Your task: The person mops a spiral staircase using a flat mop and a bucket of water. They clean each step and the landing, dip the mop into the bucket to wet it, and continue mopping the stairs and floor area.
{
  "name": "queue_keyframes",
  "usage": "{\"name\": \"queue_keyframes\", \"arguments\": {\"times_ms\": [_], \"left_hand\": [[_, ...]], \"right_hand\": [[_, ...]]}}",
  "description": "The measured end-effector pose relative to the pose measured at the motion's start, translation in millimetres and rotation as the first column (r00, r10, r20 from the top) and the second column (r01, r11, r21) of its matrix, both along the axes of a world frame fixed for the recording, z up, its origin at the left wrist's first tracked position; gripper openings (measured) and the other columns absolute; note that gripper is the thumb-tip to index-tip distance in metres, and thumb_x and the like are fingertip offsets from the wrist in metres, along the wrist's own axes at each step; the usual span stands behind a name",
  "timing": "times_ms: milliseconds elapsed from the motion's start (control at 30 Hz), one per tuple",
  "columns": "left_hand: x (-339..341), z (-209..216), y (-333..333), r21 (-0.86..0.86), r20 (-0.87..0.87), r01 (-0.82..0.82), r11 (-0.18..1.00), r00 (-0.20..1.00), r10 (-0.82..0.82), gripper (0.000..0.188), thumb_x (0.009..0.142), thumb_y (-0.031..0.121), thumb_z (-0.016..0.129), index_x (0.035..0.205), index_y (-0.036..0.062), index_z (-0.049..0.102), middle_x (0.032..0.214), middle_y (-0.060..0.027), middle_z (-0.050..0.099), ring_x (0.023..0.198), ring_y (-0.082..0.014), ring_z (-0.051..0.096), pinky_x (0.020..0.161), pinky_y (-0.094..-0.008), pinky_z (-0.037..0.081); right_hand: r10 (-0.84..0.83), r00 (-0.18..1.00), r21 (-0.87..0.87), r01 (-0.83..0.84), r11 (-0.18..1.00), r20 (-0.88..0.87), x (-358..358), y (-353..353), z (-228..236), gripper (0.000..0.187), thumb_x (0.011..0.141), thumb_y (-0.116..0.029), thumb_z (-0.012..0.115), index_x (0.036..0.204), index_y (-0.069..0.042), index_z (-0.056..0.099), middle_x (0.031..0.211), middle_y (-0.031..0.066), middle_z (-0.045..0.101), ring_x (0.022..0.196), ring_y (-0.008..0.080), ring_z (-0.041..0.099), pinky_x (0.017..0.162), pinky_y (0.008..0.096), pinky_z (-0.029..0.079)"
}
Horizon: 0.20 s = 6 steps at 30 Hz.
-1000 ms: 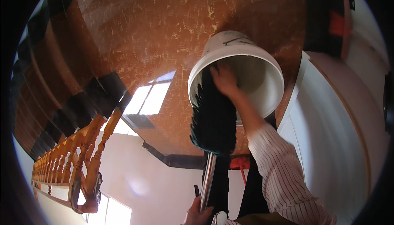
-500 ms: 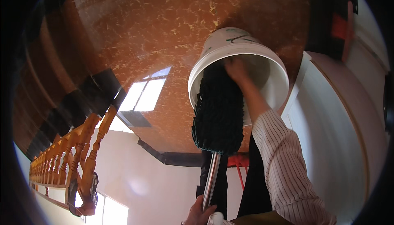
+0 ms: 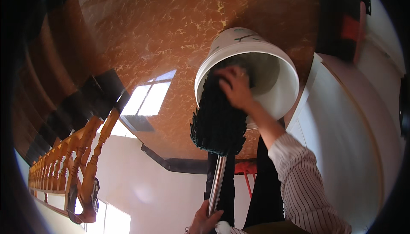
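A dark green-black fluffy mop head (image 3: 220, 123) sits on a shiny metal handle (image 3: 218, 180). At the lower edge, my left hand (image 3: 204, 220) is closed round that handle. The far end of the mop head reaches into a white bucket (image 3: 290, 69), whose wide mouth faces me. My right hand (image 3: 237, 89) lies over the mop head at the bucket's mouth, fingers apart, slightly bent and touching the dark fibres. It is a little blurred. The inside of the bucket beyond the mop is partly in shadow.
The floor (image 3: 145, 29) is brown with a marbled pattern and reflects a window. A wooden railing (image 3: 81, 153) and dark-edged steps stand at the left. A curved white panel (image 3: 341, 140) runs along the right. Something red (image 3: 245, 167) shows behind my dark trousers.
My right hand has come back from deep in the bucket and up to the left, onto the mop head. The mop head has shifted slightly left. My left hand keeps its hold.
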<state>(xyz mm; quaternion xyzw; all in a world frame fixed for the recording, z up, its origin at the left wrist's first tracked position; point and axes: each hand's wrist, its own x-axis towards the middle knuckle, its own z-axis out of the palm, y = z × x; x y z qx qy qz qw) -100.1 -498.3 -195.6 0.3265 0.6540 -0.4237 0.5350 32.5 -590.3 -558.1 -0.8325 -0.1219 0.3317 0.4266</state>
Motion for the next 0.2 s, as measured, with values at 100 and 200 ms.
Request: {"name": "queue_keyframes", "arguments": {"times_ms": [100, 200], "left_hand": [[12.9, -6.8, 3.4, -0.05, -0.076, 0.208, 0.977, 0.974, -0.212, 0.049, 0.076, 0.016, 0.071, 0.119, 0.0024, 0.051, 0.074, -0.0001, 0.053, 0.064, -0.007, 0.048, 0.06, -0.0233, 0.04], [-19.7, 0.0, -1.1, -0.018, -0.071, 0.341, 0.94, 0.937, -0.342, 0.045, 0.074, 0.014, 0.072, 0.115, 0.0024, 0.055, 0.067, 0.0009, 0.053, 0.061, -0.0071, 0.049, 0.061, -0.0241, 0.04]], "right_hand": [[-0.07, 0.997, -0.101, 0.067, 0.993, -0.019, 3.9, -13.4, -71.2, 0.032, 0.087, -0.034, 0.052, 0.109, -0.012, 0.06, 0.115, 0.0192, 0.055, 0.111, 0.0371, 0.048, 0.095, 0.0433, 0.036], [-0.121, 0.913, -0.294, 0.0, 0.956, -0.391, 24.4, -7.0, -88.4, 0.045, 0.088, -0.043, 0.047, 0.116, -0.01, 0.058, 0.126, 0.0204, 0.05, 0.121, 0.0354, 0.042, 0.1, 0.041, 0.034]]}}
